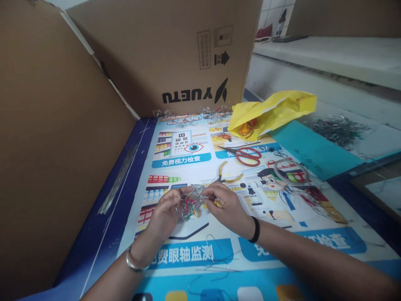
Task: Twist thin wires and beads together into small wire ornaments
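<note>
Both hands meet over the printed poster near the table's middle. My left hand [166,211] curls round a small tangle of thin silver wire with red and green strands [189,205]. My right hand [224,205] pinches the same wire bundle from the right side, fingers pressed together. A silver bangle sits on my left wrist and a black band on my right wrist. Yellow-handled pliers [230,175] lie just beyond my right hand on the poster.
Red-handled scissors [247,155] and a yellow plastic bag [271,113] lie farther back. A wire coil [290,170] rests at right. Large cardboard boxes [175,54] wall the left and back. Loose wire strands [213,267] lie near the front edge. Metal scraps [336,129] pile at far right.
</note>
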{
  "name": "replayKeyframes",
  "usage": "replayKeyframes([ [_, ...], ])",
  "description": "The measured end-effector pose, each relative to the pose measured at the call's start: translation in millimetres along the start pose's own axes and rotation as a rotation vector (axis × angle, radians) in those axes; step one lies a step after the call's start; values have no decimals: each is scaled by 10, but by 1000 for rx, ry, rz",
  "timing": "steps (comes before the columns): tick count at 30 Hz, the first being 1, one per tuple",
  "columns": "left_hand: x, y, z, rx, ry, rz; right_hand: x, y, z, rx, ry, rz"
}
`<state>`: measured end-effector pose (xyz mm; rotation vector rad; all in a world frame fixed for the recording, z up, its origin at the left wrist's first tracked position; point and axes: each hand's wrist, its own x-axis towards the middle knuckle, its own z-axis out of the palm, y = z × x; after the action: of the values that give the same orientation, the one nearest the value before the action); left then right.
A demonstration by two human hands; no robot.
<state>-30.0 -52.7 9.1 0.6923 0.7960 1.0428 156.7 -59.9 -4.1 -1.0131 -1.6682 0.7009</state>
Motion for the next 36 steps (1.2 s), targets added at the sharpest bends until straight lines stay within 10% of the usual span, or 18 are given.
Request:
replayKeyframes([
  [36, 8, -13, -2, 82, -12, 35, 9, -6, 9, 4, -19, -12],
])
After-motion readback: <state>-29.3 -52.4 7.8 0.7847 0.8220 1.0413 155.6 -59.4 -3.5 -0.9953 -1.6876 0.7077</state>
